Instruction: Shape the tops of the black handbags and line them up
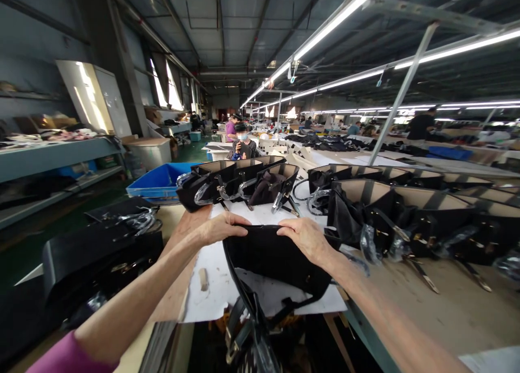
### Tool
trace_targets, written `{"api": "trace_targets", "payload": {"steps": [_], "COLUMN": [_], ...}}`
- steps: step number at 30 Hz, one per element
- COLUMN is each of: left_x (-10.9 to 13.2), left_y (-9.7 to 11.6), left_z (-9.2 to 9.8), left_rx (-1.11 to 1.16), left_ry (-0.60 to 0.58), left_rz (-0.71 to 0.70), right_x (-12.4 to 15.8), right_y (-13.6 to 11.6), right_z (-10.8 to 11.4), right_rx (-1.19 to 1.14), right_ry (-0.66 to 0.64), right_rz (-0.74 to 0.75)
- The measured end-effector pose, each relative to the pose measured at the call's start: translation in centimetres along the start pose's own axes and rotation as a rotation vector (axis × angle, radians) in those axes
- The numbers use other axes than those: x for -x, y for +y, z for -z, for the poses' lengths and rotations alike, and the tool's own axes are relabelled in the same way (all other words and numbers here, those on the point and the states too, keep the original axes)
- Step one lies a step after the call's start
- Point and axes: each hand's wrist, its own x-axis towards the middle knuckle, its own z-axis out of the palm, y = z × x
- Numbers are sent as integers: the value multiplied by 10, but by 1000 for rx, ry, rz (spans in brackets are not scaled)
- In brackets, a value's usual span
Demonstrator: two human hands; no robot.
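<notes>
A black handbag (280,254) stands before me on white paper, its top edge pinched by both my hands. My left hand (221,228) grips the edge at its left part, thumb on the near side. Farther right along the same edge, my right hand (304,235) holds it between thumb and fingers. Black straps with gold-coloured buckles (233,348) hang toward me below the bag, one wrapped in clear plastic. What lies behind the raised panel is hidden.
Rows of black handbags with beige linings (426,200) stand on the right of the table, more (239,178) behind. A blue bin (162,181) sits back left. Dark bags (101,254) lie at left. A small beige piece (203,279) rests on the paper. A person (242,148) is beyond the table.
</notes>
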Motion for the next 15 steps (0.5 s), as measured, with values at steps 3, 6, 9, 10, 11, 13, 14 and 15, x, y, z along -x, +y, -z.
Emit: {"api": "trace_targets", "payload": {"steps": [3, 6, 9, 10, 11, 13, 14, 15], "left_x": [0, 1, 4, 5, 5, 6, 5, 5], "left_y": [-1, 1, 6, 8, 9, 9, 8, 5], "left_z": [-1, -3, -4, -5, -5, -5, -5, -4], "left_rx": [49, 55, -28, -60, -87, -119, -127, -133], "left_ry": [-6, -4, 26, 37, 51, 79, 88, 89], "left_rz": [11, 7, -13, -21, -30, -53, -66, -77], "right_x": [-8, -13, -17, -18, -19, -21, -22, -22], "right_y": [-8, -17, -25, -27, -29, -31, -31, -31], "right_z": [-6, -11, -14, -15, -15, -14, -13, -12], "right_rx": [3, 7, 26, 28, 27, 16, 2, -15], "right_ry": [-8, -16, -18, -19, -22, -38, -54, -75], "right_rz": [13, 44, 54, 60, 69, 82, 85, 86]}}
